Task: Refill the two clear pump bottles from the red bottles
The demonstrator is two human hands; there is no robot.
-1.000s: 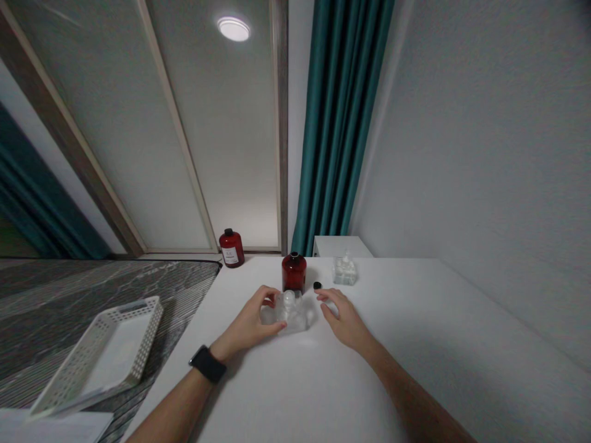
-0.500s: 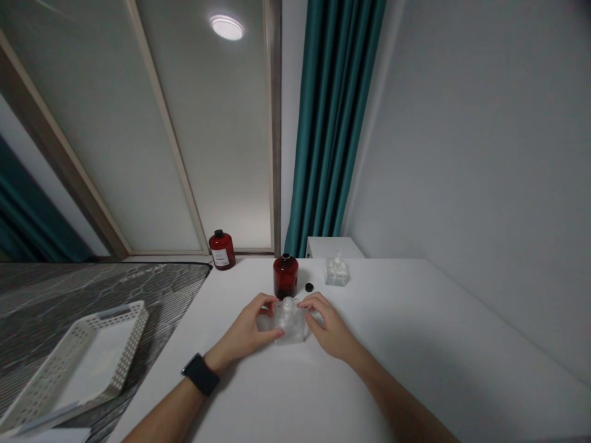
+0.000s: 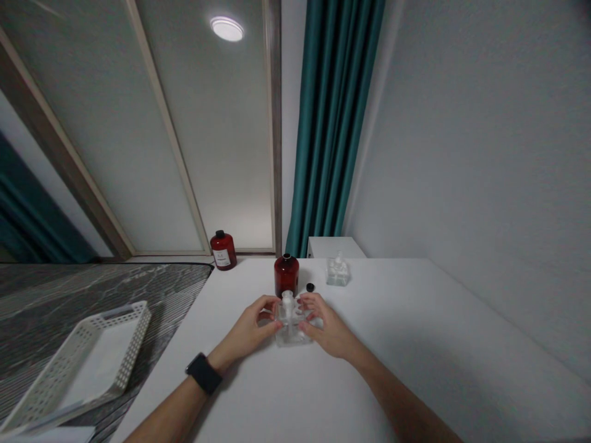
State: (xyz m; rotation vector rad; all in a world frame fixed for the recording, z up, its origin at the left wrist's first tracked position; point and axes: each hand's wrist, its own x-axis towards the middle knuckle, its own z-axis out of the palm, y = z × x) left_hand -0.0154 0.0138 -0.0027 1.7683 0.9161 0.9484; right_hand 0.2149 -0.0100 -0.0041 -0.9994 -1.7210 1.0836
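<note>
While both hands sit at mid-table, we have the clear bottle [image 3: 289, 325] clamped between them. Status:

- left hand [image 3: 252, 327] is curled onto the bottle's left side, thumb and fingertips on the glass
- right hand [image 3: 329, 326] is closed on its right side, fingers up near the neck
- the bottle stands upright on the white table [image 3: 415, 344]; its pale round top [image 3: 287, 296] shows between the 2 hands
- black watch [image 3: 203, 373] is on our left wrist

Surroundings:

- red bottle [image 3: 286, 277] stands just behind the clear bottle, upright, mouth open; we cannot tell if the 2 touch
- black cap [image 3: 309, 287] lies on the table just right of the red bottle, apart from it
- small glass bottle [image 3: 337, 272] sits further back and right, near the far edge, well apart from our hands
- low white cabinet [image 3: 335, 246] stands behind that edge, with the teal curtain [image 3: 332, 123] hanging above it
- capped red bottle [image 3: 223, 251] stands off the table at back left, at the foot of the framed panel [image 3: 217, 154]
- white basket [image 3: 78, 363] lies on the dark striped surface [image 3: 92, 289] to our left, well apart from the table things
- 1 round lamp [image 3: 226, 28] is lit at the top
</note>
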